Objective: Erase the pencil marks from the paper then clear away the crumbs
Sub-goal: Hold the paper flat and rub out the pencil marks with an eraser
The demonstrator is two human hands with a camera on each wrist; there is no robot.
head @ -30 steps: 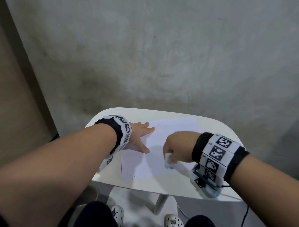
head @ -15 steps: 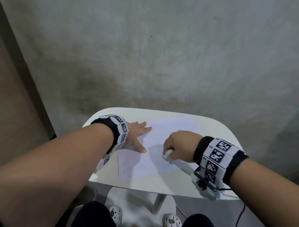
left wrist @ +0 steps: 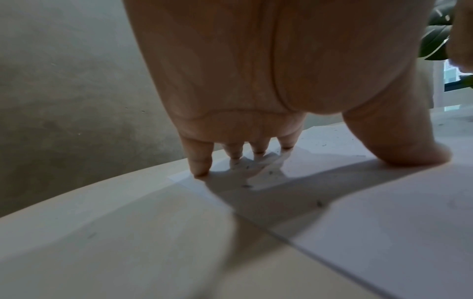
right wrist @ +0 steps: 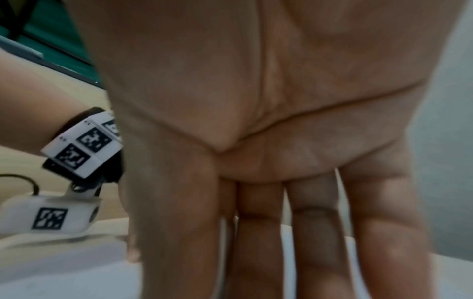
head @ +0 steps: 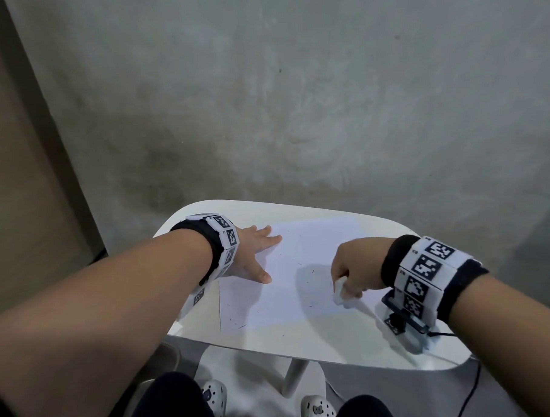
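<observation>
Pressing flat, left hand (head: 249,257) pins paper (head: 299,272) on tabletop (head: 293,341); right hand (head: 356,268) grips eraser (head: 339,294), long axis steep, tip down on paper. Left wrist view alone shows crumbs (left wrist: 271,174) by fingertips (left wrist: 200,170).

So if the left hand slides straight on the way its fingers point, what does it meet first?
Probably nothing soon: the left hand lies flat on the paper, fingers pointing over bare sheet toward the table's far right side; only small crumbs there. Depth is uncertain.

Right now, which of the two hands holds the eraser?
The right hand: its fingers curl round the white eraser on the paper. The left hand lies flat with fingers spread, pressing on the paper's left edge.
</observation>
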